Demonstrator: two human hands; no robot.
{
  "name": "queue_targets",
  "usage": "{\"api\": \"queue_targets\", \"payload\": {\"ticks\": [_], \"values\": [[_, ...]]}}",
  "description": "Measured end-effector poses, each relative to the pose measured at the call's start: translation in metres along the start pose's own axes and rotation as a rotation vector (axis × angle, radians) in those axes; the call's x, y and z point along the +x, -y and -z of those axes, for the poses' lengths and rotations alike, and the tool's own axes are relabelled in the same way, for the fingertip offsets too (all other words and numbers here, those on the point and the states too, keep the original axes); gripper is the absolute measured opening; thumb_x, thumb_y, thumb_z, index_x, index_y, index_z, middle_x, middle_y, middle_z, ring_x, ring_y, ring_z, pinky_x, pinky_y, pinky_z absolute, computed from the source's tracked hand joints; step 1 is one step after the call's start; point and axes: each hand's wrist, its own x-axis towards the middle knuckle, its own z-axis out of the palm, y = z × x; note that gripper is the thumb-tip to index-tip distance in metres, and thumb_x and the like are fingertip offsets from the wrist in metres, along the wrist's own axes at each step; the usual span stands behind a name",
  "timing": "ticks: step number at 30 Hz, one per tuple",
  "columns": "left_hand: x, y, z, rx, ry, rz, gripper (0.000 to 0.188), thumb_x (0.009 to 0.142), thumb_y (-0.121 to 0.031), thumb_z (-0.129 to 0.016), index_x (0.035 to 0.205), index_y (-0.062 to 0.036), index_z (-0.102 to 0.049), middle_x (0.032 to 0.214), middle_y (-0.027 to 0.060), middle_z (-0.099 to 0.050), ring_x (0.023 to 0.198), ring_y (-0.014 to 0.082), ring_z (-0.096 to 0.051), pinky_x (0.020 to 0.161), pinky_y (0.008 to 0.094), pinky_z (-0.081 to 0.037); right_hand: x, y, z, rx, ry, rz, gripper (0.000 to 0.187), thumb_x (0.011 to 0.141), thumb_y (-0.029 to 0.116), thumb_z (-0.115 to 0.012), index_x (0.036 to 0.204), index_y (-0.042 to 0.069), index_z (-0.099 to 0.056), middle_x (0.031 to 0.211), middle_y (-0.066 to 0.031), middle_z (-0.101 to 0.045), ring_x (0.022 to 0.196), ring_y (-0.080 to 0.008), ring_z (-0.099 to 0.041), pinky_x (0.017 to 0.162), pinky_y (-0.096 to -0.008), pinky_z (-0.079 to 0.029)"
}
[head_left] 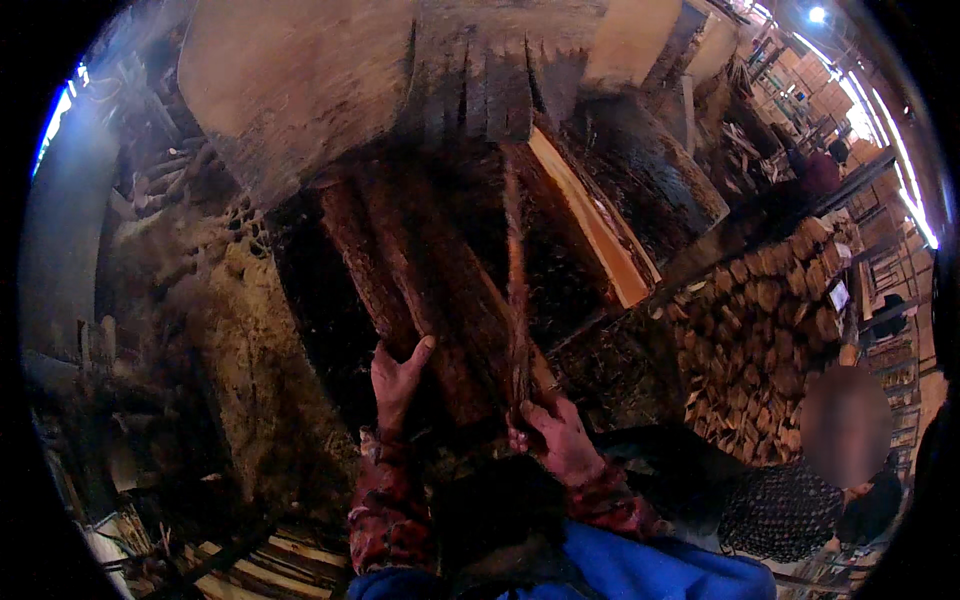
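My left hand [398, 380] grips the near end of a dark, bark-covered wood slab [365, 265], its thumb stretched along the right side and the other fingers mostly hidden. My right hand [565, 440] is closed around the near end of a long, thin bark-covered strip of wood [516, 270]. Between and beneath the hands lie more dark, rough slabs [455, 300]. The far ends of the pieces run into shadow under a large, pale, soot-stained panel [300, 80].
Right of the strip rests a pale sawn board [590, 215]. A tall stack of split firewood [755, 330] stands at right, with a person [790, 510] in front of it. A muddy, crusted wall [235, 340] rises at left. Light wood strips [275, 565] lie at lower left.
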Motion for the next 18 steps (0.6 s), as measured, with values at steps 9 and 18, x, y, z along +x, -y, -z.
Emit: {"api": "queue_targets", "payload": {"ticks": [9,18], "values": [[-0.002,-0.02,-0.001,0.096,0.012,-0.034,0.059,0.077,-0.033,-0.079,0.113,0.0079,-0.056,0.11,0.0139,-0.065,0.101,0.0196,-0.061,0.087,0.0334,-0.048,-0.007,0.04,-0.027,-0.081,0.038,-0.139,0.028,0.091,0.016,-0.059,0.112,-0.002,-0.056,0.1,-0.0036,-0.061,0.081,-0.0129,-0.055,0.068,-0.029,-0.049],[-0.01,-0.056,-0.009,0.126,-0.024,-0.019,0.061,0.078,-0.031,-0.079,0.115,0.0105,-0.053,0.111,0.014,-0.063,0.1,0.0207,-0.06,0.089,0.0335,-0.047,0.047,0.005,-0.016,-0.668,-0.121,0.458,0.038,0.086,0.024,-0.068,0.107,-0.006,-0.058,0.074,-0.0092,-0.06,0.063,-0.0138,-0.057,0.059,-0.0287,-0.047]]}}
